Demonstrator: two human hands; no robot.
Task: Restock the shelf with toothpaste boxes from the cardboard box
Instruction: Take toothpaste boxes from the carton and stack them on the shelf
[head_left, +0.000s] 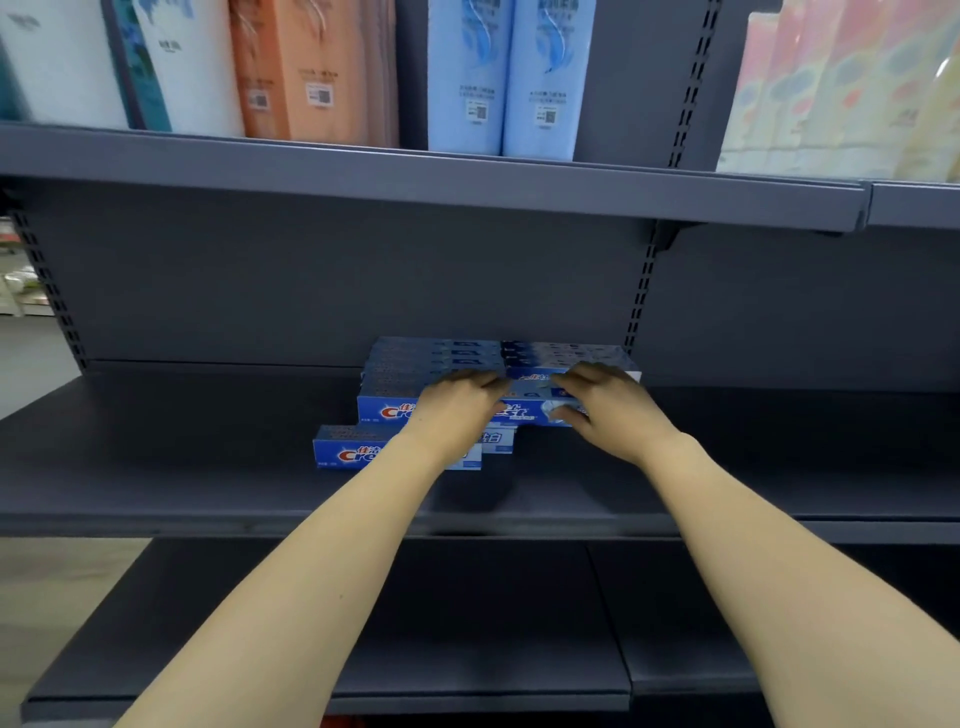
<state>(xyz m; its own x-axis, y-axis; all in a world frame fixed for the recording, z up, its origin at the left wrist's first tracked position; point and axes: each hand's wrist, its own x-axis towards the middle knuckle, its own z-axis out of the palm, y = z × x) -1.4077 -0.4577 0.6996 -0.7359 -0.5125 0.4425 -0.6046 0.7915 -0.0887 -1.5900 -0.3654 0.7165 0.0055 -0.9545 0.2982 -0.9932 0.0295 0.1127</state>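
Dark grey store shelving (208, 467) fills the view, with bottles (511, 78) on the board above. Toward the far side of the middle shelf sits a stack of blue toothpaste boxes (431, 358). Both hands reach onto it: the left hand (457, 410) lies on top with fingers loosely bent, while the right hand (608, 410) pinches one toothpaste box (530, 410) between thumb and fingers. Another box (343, 449) lies nearer, left.

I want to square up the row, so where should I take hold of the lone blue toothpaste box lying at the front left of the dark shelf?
Grip the front blue toothpaste box across its narrow width near the free left end, coming from above and the front. It lies flat and lengthwise; its right end is under the left hand, and the stack of blue toothpaste boxes is close behind.
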